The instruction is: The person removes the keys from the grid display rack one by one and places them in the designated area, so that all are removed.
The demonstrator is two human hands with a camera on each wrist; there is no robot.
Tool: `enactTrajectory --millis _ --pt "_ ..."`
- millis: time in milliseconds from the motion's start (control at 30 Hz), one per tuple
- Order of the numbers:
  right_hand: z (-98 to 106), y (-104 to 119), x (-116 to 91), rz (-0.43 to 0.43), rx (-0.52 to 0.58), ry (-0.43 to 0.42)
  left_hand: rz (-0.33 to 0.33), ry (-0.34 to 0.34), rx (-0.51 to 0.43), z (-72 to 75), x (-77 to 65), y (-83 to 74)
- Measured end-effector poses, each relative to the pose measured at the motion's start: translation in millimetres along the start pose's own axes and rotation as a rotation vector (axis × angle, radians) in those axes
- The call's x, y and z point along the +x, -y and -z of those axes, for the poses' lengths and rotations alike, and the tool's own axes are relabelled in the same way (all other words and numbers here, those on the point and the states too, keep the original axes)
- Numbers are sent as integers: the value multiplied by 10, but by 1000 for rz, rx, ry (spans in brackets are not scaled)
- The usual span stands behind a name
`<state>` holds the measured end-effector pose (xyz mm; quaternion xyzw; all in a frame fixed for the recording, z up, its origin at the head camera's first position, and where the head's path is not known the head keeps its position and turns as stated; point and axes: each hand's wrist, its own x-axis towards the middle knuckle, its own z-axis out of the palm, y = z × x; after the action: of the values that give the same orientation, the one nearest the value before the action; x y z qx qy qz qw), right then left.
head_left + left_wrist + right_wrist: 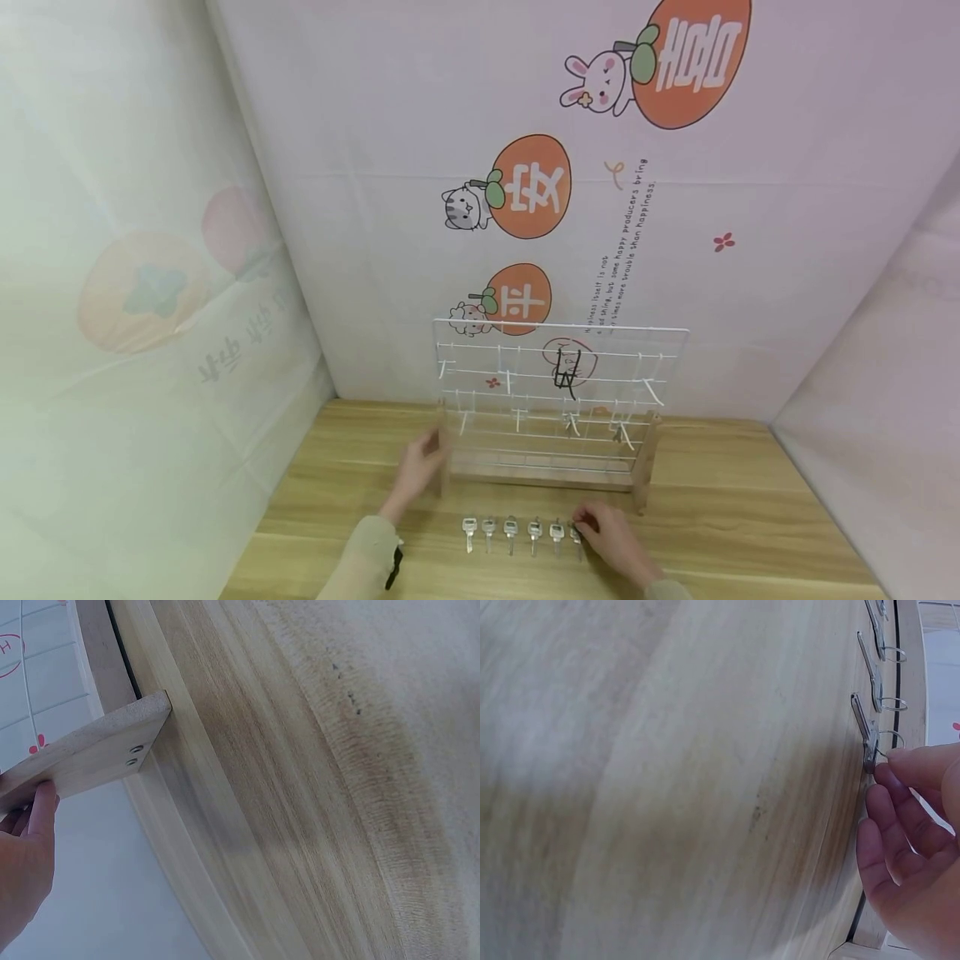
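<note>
In the head view a white wire-grid rack on a wooden stand [540,477] stands at the back of the table. My left hand [420,467] is at its left wooden side post [97,746], thumb and fingers on either side of the board. Several silver keys with small rings, among them one key [511,528], lie in a row before the rack. At the row's right end my right hand [609,533] pinches the last key [868,746] by its ring end between thumb and forefinger. The other fingers curl loosely beside it, near the tabletop.
White hooks, one at the upper right [652,390], stick out from the grid. Two lower right hooks carry small metal things, probably keys [619,433]. A black wire hook [567,368] hangs higher up. Printed cloth walls [360,250] enclose the wooden table [735,517].
</note>
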<state>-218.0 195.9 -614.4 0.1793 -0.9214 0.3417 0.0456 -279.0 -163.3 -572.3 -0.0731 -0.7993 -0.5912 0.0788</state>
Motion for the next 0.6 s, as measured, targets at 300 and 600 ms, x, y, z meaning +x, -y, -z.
enactTrajectory --millis 300,600 --pt "11 2 21 -34 60 -6 1 -10 22 -13 -3 9" --pt "83 110 48 -75 137 -85 -14 -11 16 -12 -6 6"
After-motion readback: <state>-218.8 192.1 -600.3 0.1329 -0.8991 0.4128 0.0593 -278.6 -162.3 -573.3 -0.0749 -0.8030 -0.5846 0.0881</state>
